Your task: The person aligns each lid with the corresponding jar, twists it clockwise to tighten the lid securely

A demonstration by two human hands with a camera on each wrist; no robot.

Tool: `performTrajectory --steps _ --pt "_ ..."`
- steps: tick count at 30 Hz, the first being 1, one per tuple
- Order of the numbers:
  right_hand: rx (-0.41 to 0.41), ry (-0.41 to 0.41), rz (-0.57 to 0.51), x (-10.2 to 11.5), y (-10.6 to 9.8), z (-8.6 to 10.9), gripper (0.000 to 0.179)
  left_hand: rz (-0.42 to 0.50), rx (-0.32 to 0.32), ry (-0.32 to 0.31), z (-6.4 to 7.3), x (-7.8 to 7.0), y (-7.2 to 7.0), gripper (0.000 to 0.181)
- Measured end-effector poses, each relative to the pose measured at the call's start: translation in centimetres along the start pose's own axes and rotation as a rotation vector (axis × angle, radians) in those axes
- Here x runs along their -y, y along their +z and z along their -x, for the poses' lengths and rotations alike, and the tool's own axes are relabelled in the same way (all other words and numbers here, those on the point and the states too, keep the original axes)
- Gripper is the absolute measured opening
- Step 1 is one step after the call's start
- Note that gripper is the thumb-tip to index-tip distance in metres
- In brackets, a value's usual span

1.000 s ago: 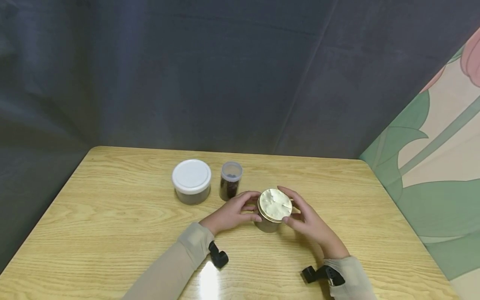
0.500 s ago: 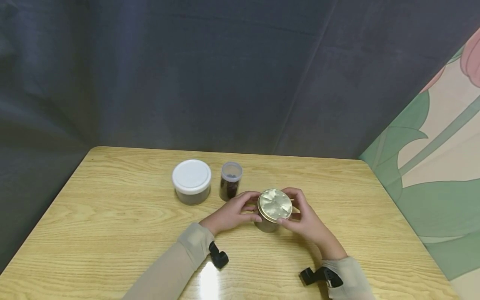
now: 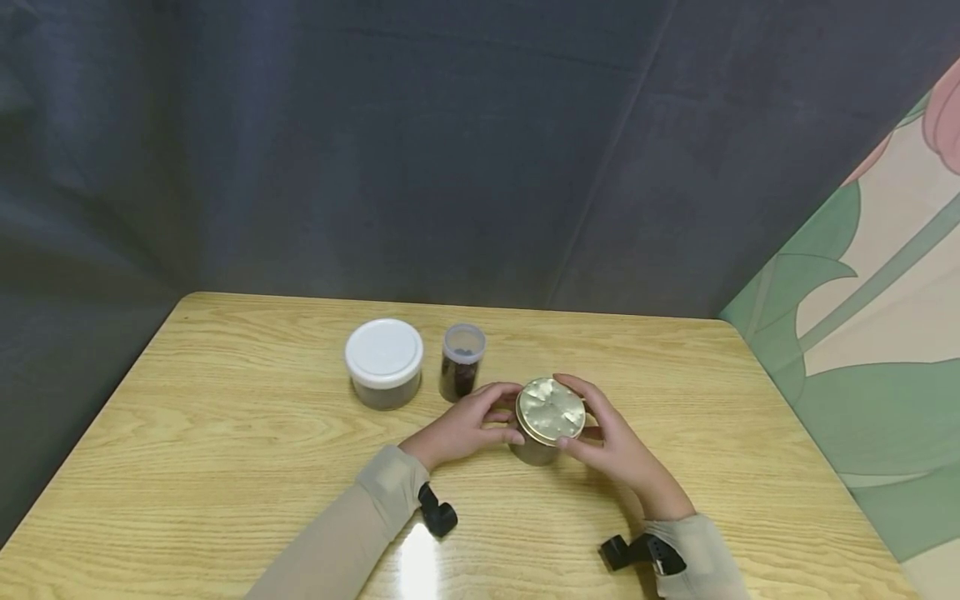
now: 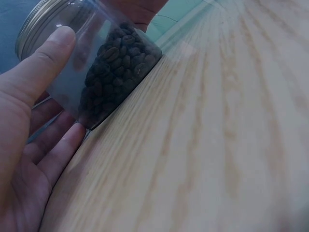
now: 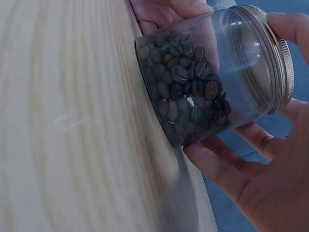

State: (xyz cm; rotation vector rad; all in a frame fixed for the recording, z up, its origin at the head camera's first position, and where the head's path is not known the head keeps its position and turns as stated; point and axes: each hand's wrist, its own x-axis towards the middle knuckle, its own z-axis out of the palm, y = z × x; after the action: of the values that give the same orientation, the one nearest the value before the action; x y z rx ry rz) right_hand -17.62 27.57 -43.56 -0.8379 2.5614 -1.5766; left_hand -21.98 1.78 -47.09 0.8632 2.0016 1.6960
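A clear jar (image 5: 186, 92) partly filled with roasted coffee beans (image 4: 116, 63) stands upright on the wooden table. Its gold metal screw lid (image 3: 551, 409) has a dented top. My left hand (image 3: 474, 427) holds the jar's side, thumb on the near side and fingers behind. On the opposite side, my right hand (image 3: 615, 442) grips the lid's rim between thumb and fingers. In the right wrist view, a lower finger (image 5: 217, 166) of that hand reaches the jar's base. The lid sits on the jar's mouth.
Left of the jar stands a narrow clear container (image 3: 460, 371) with dark contents and a translucent cap. Farther left is a wide tub (image 3: 384, 358) with a white lid. A dark curtain (image 3: 450, 167) hangs behind the table (image 3: 225, 467); a floral-patterned surface (image 3: 862, 333) borders the right.
The lid has turned, its dents and reflections shifting between the first two frames. My right fingers then moved back along the far rim. The left hand and jar stayed in place.
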Motion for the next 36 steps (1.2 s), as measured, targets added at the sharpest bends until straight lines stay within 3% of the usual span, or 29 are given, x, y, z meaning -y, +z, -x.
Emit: performTrajectory --steps 17,29,36 --pt "-0.103 0.079 0.018 0.3 1.0 -0.3 0.074 -0.015 -0.003 0.028 0.1 -0.1 0.0 0.067" --pt "-0.004 0.030 0.016 0.1 0.3 0.1 0.079 -0.012 0.001 0.011 0.1 -0.2 0.0 0.067" --pt "-0.020 0.041 -0.013 0.0 0.2 0.0 0.074 -0.012 0.006 0.015 0.2 -0.4 0.0 0.067"
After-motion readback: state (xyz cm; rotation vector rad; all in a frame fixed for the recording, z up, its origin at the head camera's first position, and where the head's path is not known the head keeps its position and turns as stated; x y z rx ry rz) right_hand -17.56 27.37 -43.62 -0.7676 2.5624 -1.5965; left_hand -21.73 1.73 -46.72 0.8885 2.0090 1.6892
